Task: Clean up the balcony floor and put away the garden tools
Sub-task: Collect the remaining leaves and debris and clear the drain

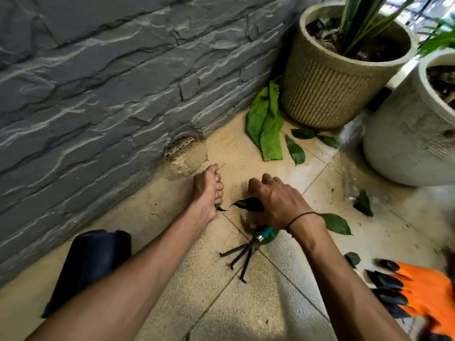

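left hand (208,190): curled tight round gathered leaves, stem ends poking out of the fist, likely hoarding pickings so the other stays free
right hand (275,200): fingers bent over a dark leaf (248,204), pinching it off the floor (172,254)
hand rake (246,252): lying under the right wrist, untouched
loose leaves: scattered toward the pots
green cloth (267,124): slumped at the wall corner by the ribbed pot (327,92)

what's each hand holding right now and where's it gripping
The left hand holds leaves in its fist, tips poking out top and bottom. The right hand pinches a dark leaf by one end, above the hand rake.
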